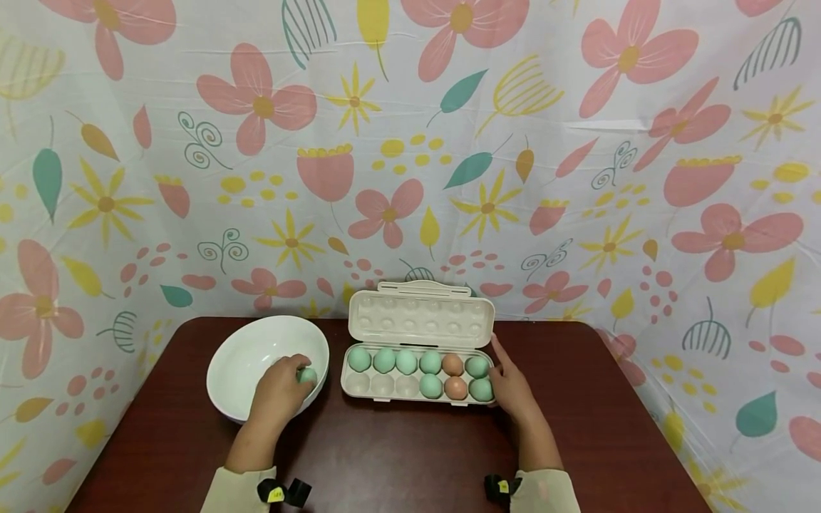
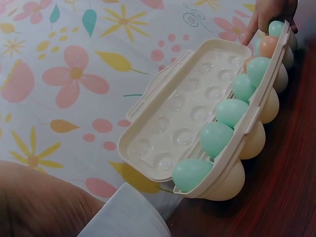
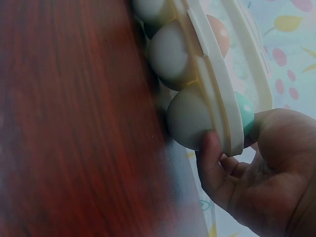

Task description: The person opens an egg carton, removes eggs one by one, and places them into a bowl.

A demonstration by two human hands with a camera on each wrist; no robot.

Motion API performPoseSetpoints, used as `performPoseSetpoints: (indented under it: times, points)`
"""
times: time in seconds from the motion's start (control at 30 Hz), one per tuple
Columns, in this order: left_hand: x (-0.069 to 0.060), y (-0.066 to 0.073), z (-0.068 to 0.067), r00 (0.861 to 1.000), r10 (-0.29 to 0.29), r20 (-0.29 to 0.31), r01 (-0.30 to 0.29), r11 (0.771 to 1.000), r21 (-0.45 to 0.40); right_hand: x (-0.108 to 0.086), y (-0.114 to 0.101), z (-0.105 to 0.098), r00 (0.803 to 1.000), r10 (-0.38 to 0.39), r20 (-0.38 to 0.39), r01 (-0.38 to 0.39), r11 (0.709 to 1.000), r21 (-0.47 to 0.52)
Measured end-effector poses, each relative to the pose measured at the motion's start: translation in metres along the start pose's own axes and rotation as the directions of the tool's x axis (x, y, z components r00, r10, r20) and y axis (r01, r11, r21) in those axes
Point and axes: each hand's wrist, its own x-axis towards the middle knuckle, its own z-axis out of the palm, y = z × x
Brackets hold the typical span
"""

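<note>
A pale green egg (image 1: 308, 375) is in my left hand (image 1: 279, 388), pinched between fingers and thumb over the inside of the white bowl (image 1: 224, 374). To the right, the cream egg carton (image 1: 421, 320) lies on the table with its lid raised. Green eggs and two brown ones (image 1: 452, 365) sit along its back row and in the right half of its front row. My right hand (image 1: 512, 385) grips the carton's right end; in the right wrist view, fingers (image 3: 211, 165) curl against the outside of an end cup. The left wrist view hides my left fingertips.
A dark red-brown table (image 1: 410, 456) bears the bowl and the carton. Behind it hangs a white cloth (image 1: 410, 271) with a flower print. The bowl's wall (image 2: 126, 217) shows at the bottom of the left wrist view.
</note>
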Motion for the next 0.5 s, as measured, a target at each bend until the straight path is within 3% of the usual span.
performPoseSetpoints:
  times: [0.5]
  points:
    - [-0.0003,-0.0004,-0.0009,0.999,0.008,0.041,-0.009,1.000,0.026,0.0006,0.0002,0.0001,1.000,-0.006,-0.001,0.006,1.000,-0.013]
